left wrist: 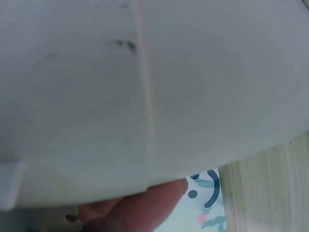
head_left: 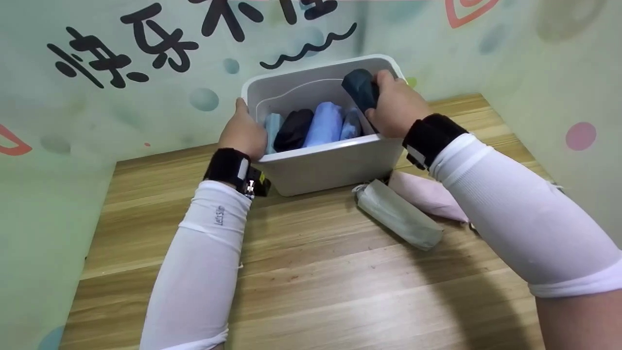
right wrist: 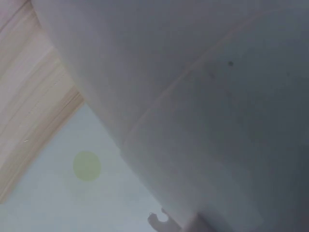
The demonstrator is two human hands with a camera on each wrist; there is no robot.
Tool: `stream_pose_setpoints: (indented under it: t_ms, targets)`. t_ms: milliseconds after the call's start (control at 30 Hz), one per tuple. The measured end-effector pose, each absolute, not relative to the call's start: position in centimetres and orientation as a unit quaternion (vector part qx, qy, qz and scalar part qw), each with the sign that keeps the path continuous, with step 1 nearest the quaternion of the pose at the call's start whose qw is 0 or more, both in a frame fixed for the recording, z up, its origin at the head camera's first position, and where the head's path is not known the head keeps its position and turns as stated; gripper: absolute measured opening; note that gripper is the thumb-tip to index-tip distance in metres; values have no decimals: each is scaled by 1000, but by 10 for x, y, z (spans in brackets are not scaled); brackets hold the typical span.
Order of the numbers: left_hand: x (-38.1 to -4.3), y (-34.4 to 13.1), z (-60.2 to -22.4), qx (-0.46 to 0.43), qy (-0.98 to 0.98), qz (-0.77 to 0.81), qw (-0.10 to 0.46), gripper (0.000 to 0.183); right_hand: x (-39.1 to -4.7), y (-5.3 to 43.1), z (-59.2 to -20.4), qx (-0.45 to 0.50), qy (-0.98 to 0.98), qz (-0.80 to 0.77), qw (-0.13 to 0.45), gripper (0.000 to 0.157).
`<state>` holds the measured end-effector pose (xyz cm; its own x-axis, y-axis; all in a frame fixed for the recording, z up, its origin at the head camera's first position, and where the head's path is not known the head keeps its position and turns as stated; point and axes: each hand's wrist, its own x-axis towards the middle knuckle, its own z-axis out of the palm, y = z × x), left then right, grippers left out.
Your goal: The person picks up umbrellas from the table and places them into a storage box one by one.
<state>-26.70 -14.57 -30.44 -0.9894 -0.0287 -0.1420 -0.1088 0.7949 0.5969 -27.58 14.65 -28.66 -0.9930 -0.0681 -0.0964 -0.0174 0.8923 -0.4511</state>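
A white plastic bin (head_left: 335, 167) stands on the wooden table against the wall. At its left end my left hand (head_left: 243, 131) grips the rim; part of that hand (left wrist: 145, 208) shows beneath the bin's wall (left wrist: 217, 96) in the left wrist view. My right hand (head_left: 398, 104) holds a dark teal folded umbrella (head_left: 360, 87), tilted, inside the bin's right end. To its left in the bin lie a light teal umbrella (head_left: 273, 131), a black one (head_left: 294, 129), a bright blue one (head_left: 325, 121) and a greyish-blue one (head_left: 351, 125). The right wrist view mostly shows the bin's outer wall (right wrist: 193, 121).
On the table before the bin's right end lie a grey-green folded umbrella (head_left: 401, 214) and a pink one (head_left: 427, 194), side by side beneath my right forearm. A patterned wall (head_left: 170, 112) with black characters rises behind the bin, and another wall (head_left: 544, 97) bounds the right.
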Motion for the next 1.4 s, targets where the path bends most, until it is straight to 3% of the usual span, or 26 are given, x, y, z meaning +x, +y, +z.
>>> stream_pose_setpoints:
  t_ms: [1400]
  targets:
    - [-265, -146, -306, -33, 945, 320, 56, 82, -277, 150, -291, -41, 972, -225, 43, 61]
